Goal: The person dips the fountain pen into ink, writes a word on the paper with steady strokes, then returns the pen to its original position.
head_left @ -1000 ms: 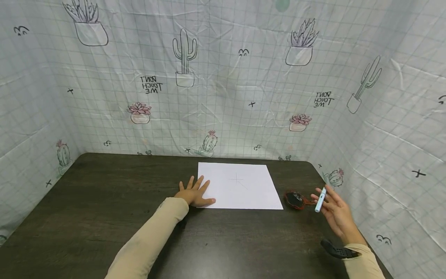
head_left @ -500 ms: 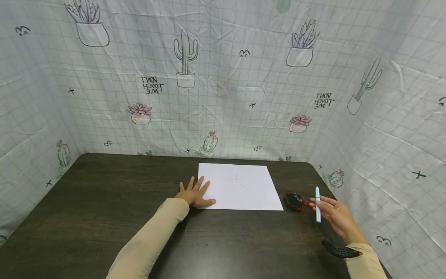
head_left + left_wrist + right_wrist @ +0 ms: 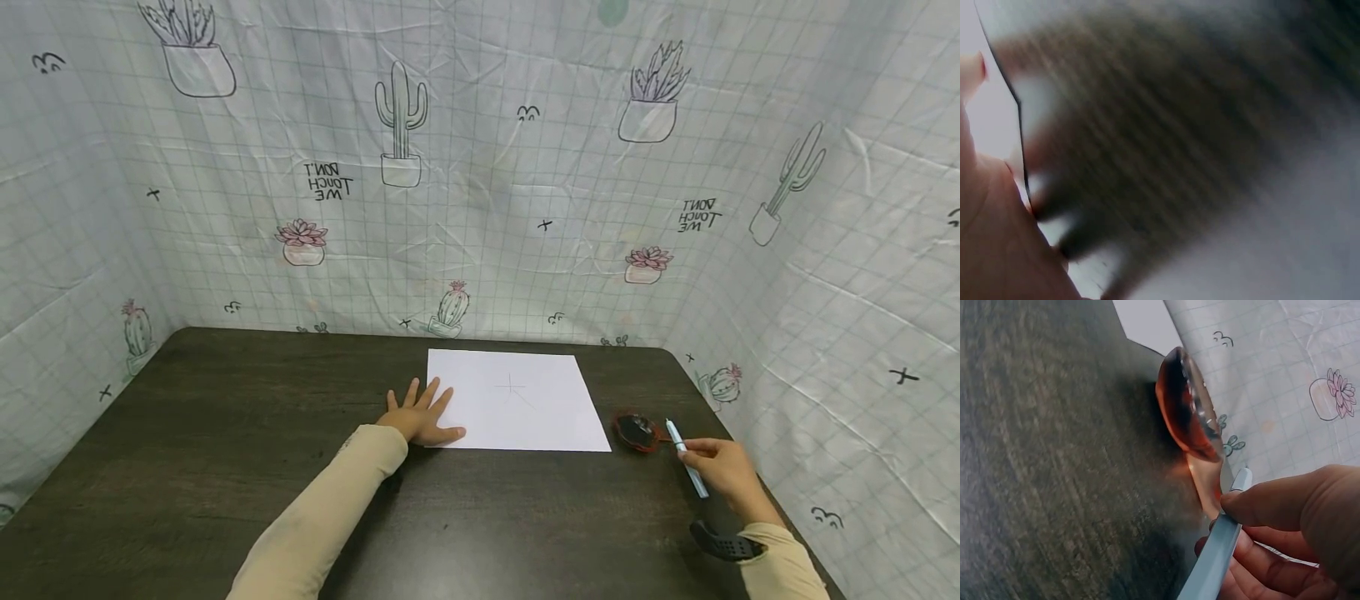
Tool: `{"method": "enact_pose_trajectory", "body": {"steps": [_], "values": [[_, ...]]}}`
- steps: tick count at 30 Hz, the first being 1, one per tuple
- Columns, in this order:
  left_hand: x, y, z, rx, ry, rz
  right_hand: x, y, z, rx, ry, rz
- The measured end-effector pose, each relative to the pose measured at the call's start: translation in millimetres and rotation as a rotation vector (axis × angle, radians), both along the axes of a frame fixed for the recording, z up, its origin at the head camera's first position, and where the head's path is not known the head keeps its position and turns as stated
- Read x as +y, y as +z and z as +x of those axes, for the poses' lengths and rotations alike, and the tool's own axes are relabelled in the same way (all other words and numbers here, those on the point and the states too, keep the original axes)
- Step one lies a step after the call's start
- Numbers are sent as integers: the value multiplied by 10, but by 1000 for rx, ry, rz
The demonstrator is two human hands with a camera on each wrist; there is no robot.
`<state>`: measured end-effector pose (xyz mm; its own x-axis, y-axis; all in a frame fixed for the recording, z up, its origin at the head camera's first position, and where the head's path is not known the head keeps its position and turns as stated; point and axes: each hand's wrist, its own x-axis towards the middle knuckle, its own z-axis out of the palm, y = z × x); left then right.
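In the head view, my left hand (image 3: 420, 421) lies with spread fingers over the left edge of a white sheet of paper (image 3: 525, 417). Thin crossed lines and a slanting line mark the sheet. My right hand (image 3: 723, 471), at the right side of the table, pinches a light blue pen (image 3: 694, 477) between thumb and fingers. The pen's tip (image 3: 1244, 478) points away from the palm in the right wrist view. Just beyond it is a round, dark, shiny object (image 3: 636, 431) with a translucent red rim and handle. The left wrist view is largely blurred; my left hand (image 3: 997, 231) fills its left side.
A dark wood-grain table (image 3: 300, 467) spreads beneath both arms. Behind it and along its right side hangs a white grid-patterned curtain (image 3: 480, 233) printed with cacti. A black watch band (image 3: 723, 542) circles the right wrist.
My right hand has turned the pen, from lying across loose fingers to a thumb-and-finger pinch, its top now leaning left. The left hand and paper have stayed put.
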<state>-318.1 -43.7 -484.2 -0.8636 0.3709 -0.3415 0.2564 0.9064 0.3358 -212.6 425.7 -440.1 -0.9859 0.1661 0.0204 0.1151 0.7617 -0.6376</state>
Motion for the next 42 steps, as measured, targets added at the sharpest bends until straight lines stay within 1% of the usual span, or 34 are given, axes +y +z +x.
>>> {"method": "enact_pose_trajectory", "body": {"steps": [2,8,11,18,19,20,25,26,31,33,35,39,42], "values": [[0,4,1,-6,-5,-12,4,-14,5,2,-3,12],[-4,36,18,-4,-16,-10,10,-43,2,3,-27,38],[-3,78,46,1,-16,-2,10,-44,-4,4,-40,60],[9,87,55,-3,-8,5,6,-47,-7,9,-56,73],[16,130,77,-4,-6,5,5,-47,-7,11,-59,73],[18,133,78,0,-7,2,3,-47,-7,14,-60,73],[21,125,58,6,-12,-9,8,-60,-16,23,-70,86],[17,87,39,6,-12,-9,12,-67,-17,23,-71,92],[12,87,63,-2,-6,-3,24,-97,-20,17,-72,113],[8,64,53,2,-6,-1,24,-105,-19,14,-69,109],[2,62,50,14,-12,1,24,-110,-19,13,-66,104],[-9,46,43,15,-19,-2,16,-112,-20,10,-65,90],[-14,1,23,10,-17,2,8,-114,-20,9,-68,90]]}}
